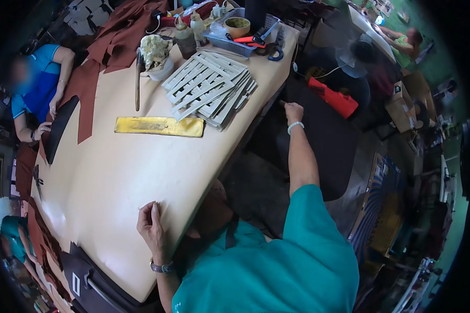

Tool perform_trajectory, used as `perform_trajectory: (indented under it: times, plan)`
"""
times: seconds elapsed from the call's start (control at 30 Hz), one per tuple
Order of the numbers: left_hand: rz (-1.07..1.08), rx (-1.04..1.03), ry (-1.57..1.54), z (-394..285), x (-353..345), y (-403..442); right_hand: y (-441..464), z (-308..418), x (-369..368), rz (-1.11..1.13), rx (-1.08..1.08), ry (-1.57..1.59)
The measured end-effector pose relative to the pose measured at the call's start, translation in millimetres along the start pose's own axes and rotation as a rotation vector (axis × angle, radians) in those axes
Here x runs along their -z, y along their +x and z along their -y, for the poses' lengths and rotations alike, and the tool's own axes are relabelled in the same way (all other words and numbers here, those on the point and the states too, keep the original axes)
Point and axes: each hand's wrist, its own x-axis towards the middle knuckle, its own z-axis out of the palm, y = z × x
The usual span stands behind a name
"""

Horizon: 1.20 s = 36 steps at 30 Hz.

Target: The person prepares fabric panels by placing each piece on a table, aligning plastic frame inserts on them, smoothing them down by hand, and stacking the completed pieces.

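My left hand (pixel 151 227), with a watch at the wrist, is over the near edge of the pale-topped table (pixel 115 177). Its thumb and fingertips are pinched together; whatever they hold, if anything, is too small to name. Out past the table's right edge, my right hand (pixel 294 112), wearing a beaded bracelet, is closed in a fist. Behind it is a broad dark brown sheet-like surface (pixel 318 151), and I cannot tell whether the fingers grip it. A worn yellow strip (pixel 159 126) lies on the table, beside a stack of pale slatted templates (pixel 209 86).
At the far end are a blue-grey basket (pixel 230 46) with tape and tools, bottles (pixel 185 39), a hammer (pixel 138 78) and reddish-brown leather (pixel 91 83). A co-worker (pixel 39 88) handles a dark piece at left. A black bag (pixel 94 281) is near; a fan (pixel 355 57) stands right.
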Motion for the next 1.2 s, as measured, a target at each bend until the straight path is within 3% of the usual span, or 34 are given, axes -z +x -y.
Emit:
perform_trajectory:
  times: [0.1,0.17,0.23,0.33,0.37,0.43,0.53,0.6,0.67,0.7,0.73,0.83,0.87,0.9,0.97,1.07,1.13,1.2]
  plan:
    - [-0.001,0.015,-0.072,-3.5,-1.9,-1.5,-5.4,-0.5,24.1,0.153,-0.191,0.501]
    - [0.016,0.021,-0.04,-4.6,-0.7,-1.4,-19.3,15.4,48.7,0.001,-0.215,0.702]
    - [0.045,0.022,-0.01,-6.0,2.4,-0.7,-41.8,39.1,82.3,-0.047,-0.091,0.874]
    - [0.136,0.06,-0.043,-14.0,8.0,3.3,-78.8,88.8,129.9,0.235,0.165,1.172]
    - [0.171,0.101,-0.106,-19.4,8.0,4.4,-111.8,122.4,139.0,0.375,0.268,1.17]
    - [0.24,-0.013,-0.149,-26.7,9.6,4.8,-161.1,163.4,135.6,0.52,0.26,1.127]
    - [0.297,-0.233,-0.045,-48.3,11.3,-2.4,-258.1,205.3,77.3,0.922,0.263,0.87]
    - [0.293,-0.289,-0.129,-57.5,11.8,-12.2,-316.2,205.5,24.3,1.186,0.589,0.495]
    - [0.197,-0.165,-0.281,-37.4,14.3,-25.1,-388.5,213.0,-26.5,1.51,0.744,0.279]
    - [0.152,0.078,-0.422,-44.1,20.1,-31.3,-420.6,209.2,-43.5,1.606,0.778,0.257]
    - [-0.059,0.041,-0.424,-30.4,22.8,-36.4,-440.6,197.4,-59.1,1.589,0.819,0.397]
    - [-0.301,0.268,-0.343,-8.9,59.0,-56.5,-487.1,178.8,-83.8,1.433,0.971,0.559]
    - [-0.305,0.221,-0.514,-3.2,68.5,-63.4,-489.9,170.9,-93.3,1.224,1.277,0.509]
    - [-0.305,0.175,-0.686,0.5,78.0,-69.5,-493.1,164.1,-97.0,1.23,1.221,0.45]
    - [-0.365,0.213,-0.662,-2.0,82.3,-80.3,-500.1,152.6,-100.3,1.211,1.149,0.408]
    - [-0.319,0.275,-0.584,10.0,83.2,-85.3,-518.5,147.9,-92.5,1.146,1.245,0.393]
    - [-0.424,0.106,-0.655,6.0,74.8,-68.9,-525.5,143.4,-89.8,1.262,1.02,0.376]
    - [-0.38,0.144,-0.61,17.2,75.3,-63.7,-526.4,144.2,-86.0,1.328,0.813,0.357]
